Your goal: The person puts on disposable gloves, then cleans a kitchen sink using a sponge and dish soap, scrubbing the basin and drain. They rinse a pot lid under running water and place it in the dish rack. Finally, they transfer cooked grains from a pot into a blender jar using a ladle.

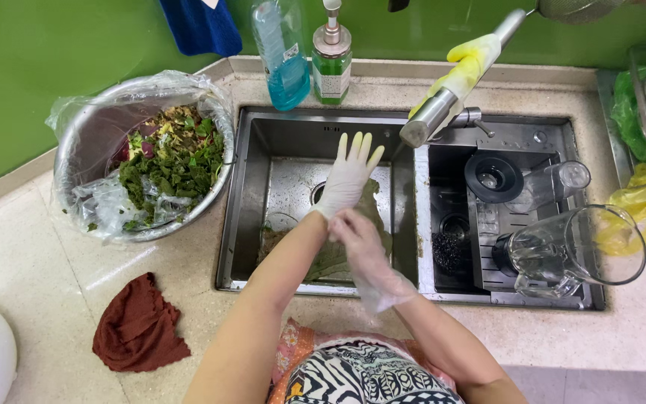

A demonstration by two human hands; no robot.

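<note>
From my remote seat I judge this an in-between stage of glove work over the left basin of the stainless steel double sink (pixel 252 224). The left hand (pixel 349 176) wears a white rubber glove (pixel 347 187) pulled down to the wrist, its fingers straight, spread slightly and pointing toward the far wall, gripping nothing. The right hand (pixel 359 236), inside a thin clear plastic glove (pixel 379 280) that hangs loose past the wrist, has its fingers curled at the white glove's cuff; whether they actually pinch the cuff I cannot tell. Below both hands, large wilted green leaves (pixel 338 258) lie on the basin floor near the drain, so the leaf handling looks unfinished. To the left, the round steel bowl lined with a clear plastic bag (pixel 143 153) already holds chopped greens and trimmings. A glass blender jug (pixel 573 251) lies tipped in the right basin, and a crumpled dark red cloth (pixel 140 325) sits on the speckled counter.
</note>
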